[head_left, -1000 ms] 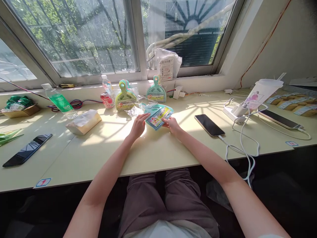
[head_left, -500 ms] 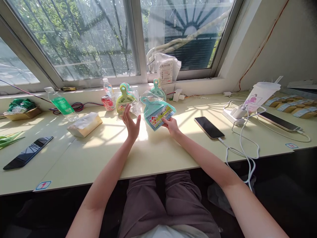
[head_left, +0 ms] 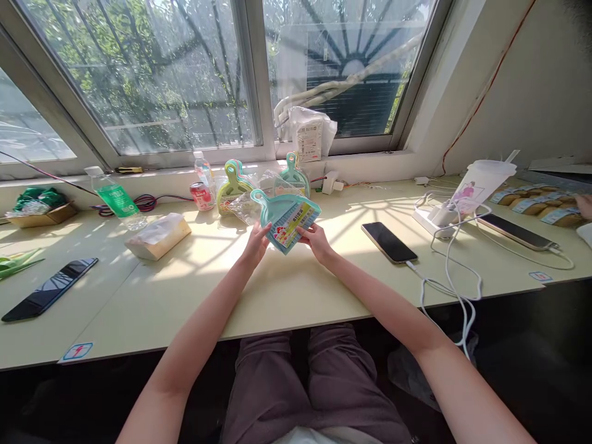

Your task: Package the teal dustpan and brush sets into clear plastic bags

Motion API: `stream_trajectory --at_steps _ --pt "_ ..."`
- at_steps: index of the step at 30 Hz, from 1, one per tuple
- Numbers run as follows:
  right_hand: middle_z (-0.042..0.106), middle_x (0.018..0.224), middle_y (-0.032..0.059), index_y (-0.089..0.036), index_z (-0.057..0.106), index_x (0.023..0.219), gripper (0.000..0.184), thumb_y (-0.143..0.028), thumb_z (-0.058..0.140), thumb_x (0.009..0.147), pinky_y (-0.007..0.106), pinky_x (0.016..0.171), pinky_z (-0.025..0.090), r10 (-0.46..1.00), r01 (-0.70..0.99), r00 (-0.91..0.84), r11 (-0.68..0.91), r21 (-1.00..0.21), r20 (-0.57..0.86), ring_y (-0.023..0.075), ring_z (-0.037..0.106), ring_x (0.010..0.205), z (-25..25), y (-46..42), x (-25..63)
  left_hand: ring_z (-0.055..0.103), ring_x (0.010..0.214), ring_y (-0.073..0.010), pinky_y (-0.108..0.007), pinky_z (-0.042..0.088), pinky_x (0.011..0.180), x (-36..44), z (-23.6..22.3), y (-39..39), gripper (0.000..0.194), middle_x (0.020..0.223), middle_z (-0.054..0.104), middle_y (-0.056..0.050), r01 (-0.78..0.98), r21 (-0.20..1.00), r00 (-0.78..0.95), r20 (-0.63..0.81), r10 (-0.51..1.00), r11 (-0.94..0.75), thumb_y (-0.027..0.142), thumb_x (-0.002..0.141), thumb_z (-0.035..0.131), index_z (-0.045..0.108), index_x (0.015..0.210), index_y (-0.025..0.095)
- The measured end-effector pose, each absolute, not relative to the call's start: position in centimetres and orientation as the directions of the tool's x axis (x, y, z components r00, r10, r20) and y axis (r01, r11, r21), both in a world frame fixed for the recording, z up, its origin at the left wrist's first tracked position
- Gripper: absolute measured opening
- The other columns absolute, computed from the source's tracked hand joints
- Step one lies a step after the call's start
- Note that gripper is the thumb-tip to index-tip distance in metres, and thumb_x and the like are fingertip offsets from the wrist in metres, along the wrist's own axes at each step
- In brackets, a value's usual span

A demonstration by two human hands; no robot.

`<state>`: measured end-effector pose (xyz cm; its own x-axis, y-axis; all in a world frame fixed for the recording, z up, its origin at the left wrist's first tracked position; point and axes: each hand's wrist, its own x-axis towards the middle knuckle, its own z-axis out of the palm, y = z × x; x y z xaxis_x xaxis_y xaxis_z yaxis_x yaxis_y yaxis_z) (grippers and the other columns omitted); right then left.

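A small teal dustpan (head_left: 287,213) with a matching brush and a yellow printed label is held between both hands, tilted above the table. My left hand (head_left: 257,244) is closed on its lower left side. At the lower right edge, my right hand (head_left: 317,243) pinches it, thumb and fingers at the label. Right behind it lies crumpled clear plastic wrap (head_left: 247,208). Against the window ledge stand a stack of green, yellow and pink dustpans (head_left: 231,188) and another teal dustpan (head_left: 292,176).
A tissue pack (head_left: 158,236), a green-labelled bottle (head_left: 115,198) and a pink can (head_left: 201,195) stand on the left. Phones (head_left: 389,242) lie on both sides. White cables, a power strip (head_left: 433,222) and a plastic cup (head_left: 481,185) are right. Another person's hand (head_left: 584,206) reaches toward wrapped packs.
My left hand has come in from the left, going from open and spread to gripping the dustpan. The dustpan has moved slightly left and nearer. Another person's hand has appeared at far right.
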<state>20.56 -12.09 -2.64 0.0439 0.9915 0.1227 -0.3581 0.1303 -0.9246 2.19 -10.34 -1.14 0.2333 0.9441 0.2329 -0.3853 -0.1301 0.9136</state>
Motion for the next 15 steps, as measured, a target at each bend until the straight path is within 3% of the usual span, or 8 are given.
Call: stream_trajectory --at_steps 7,10,15 --pt "0.067 0.113 0.0033 -0.024 0.057 0.098 0.034 -0.020 0.078 0.072 0.037 0.078 0.065 0.977 -0.264 0.193 0.145 -0.953 0.095 0.0197 0.070 0.094 -2.5 -11.6 21.5 0.063 0.116 -0.0264 -0.042 0.049 0.099 2.5 -1.8 -10.2 0.075 0.121 0.069 -0.008 -0.357 0.931 0.253 0.169 0.953 -0.071 0.032 0.065 0.084 0.051 0.132 0.024" --pt "0.071 0.104 0.0027 -0.024 0.056 0.098 0.040 -0.014 0.081 0.068 0.037 0.076 0.065 0.988 -0.354 0.137 0.115 -0.928 0.070 0.0195 0.072 0.087 -2.6 -11.3 21.6 0.062 0.117 -0.0266 -0.041 0.049 0.099 2.2 -1.5 -10.2 0.077 0.119 0.070 -0.007 -0.348 0.933 0.224 0.173 0.959 -0.087 0.031 0.065 0.082 0.050 0.135 0.025" --pt "0.075 0.087 0.0059 -0.016 0.066 0.088 0.021 -0.012 0.079 0.073 0.036 0.080 0.064 0.999 -0.434 -0.012 -0.032 -0.900 -0.030 0.0188 0.073 0.077 -2.8 -11.2 21.1 0.061 0.119 -0.0252 -0.038 0.051 0.096 1.9 -1.3 -10.3 0.069 0.124 0.067 -0.004 -0.396 0.915 0.188 0.167 0.968 -0.081 0.031 0.072 0.072 0.049 0.136 0.028"
